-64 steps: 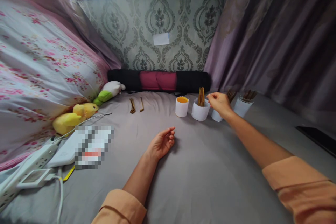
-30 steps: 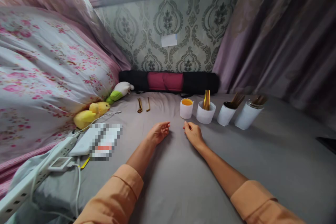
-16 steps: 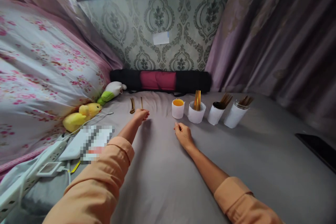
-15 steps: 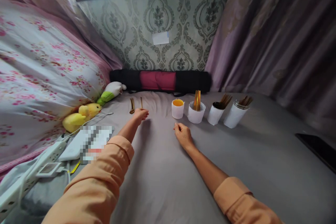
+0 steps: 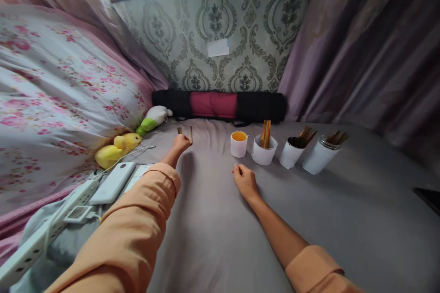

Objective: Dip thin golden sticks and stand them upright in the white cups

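Observation:
My left hand (image 5: 181, 143) reaches far out over the bedsheet, fingers closed in a pinch. Its fingertips are beside the lower end of a thin gold stick (image 5: 191, 134). Just behind the hand show the tips of a few more gold sticks (image 5: 179, 131); the hand hides their rest. Whatever the pinch may hold is hidden. On the sheet rests my right hand (image 5: 245, 182), its fingers curled closed with nothing visible in them. Beyond it stand a white-wrapped cup (image 5: 238, 148) with an orange inside and a wider white cup (image 5: 264, 155) holding upright gold sticks (image 5: 266, 133).
Farther right are two tilted-looking white-wrapped containers (image 5: 290, 155) (image 5: 319, 158) with brownish sticks. A black and maroon roll (image 5: 213, 104) lies along the wall. At left are plush toys (image 5: 118, 150), a power bank (image 5: 113, 183) and a power strip (image 5: 51, 233). A dark flat object (image 5: 428, 199) lies at the right edge.
My left hand has moved left and away from me, over the bunch of sticks; the single stick stays in place. The view has turned slightly left. My right hand stays nearly where it was.

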The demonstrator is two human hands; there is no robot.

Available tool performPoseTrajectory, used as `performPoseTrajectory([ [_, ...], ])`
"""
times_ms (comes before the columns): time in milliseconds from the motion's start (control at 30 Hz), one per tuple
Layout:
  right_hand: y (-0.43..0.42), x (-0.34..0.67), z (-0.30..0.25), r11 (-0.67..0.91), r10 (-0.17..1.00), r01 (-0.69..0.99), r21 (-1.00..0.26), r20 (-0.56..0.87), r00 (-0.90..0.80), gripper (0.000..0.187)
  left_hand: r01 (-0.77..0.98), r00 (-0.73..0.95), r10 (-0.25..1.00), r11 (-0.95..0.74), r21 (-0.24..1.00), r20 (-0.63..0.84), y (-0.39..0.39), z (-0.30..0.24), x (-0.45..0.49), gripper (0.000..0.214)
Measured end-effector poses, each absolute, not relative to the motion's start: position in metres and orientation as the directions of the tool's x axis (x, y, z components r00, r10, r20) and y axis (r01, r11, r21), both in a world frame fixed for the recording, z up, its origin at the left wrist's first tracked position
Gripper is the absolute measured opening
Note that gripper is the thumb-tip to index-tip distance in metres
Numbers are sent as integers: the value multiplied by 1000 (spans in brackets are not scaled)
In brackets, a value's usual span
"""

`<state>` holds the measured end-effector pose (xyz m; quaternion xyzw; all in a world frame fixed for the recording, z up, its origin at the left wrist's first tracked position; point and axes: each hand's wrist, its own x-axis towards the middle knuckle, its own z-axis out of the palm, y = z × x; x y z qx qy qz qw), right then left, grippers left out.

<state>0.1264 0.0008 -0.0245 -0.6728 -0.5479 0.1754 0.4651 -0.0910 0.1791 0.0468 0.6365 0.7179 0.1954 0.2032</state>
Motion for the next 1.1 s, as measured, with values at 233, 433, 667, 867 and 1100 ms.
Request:
performPoseTrajectory([
  [233, 1, 126, -26, 47, 909, 552, -832, 265, 322, 41, 898, -60, 998, 58, 436, -8, 193, 43, -100, 14],
  [433, 2, 126, -27, 47, 911, 529, -847, 253, 326, 40, 927, -24, 1000, 27, 375, -13, 203, 34, -97, 16],
  [667, 0, 126, -22, 21, 914, 518, -855, 227, 338, 41, 949, 3, 1000, 5, 314, -25, 209, 23, -96, 15],
  [867, 0, 126, -22, 10, 909, 544, -839, 234, 345, 41, 961, 21, 999, -11, 275, -34, 210, 20, -94, 18],
  [1100, 1, 126, -24, 2, 907, 552, -834, 234, 350, 41, 969, 26, 999, -14, 248, -44, 212, 18, -90, 22],
])
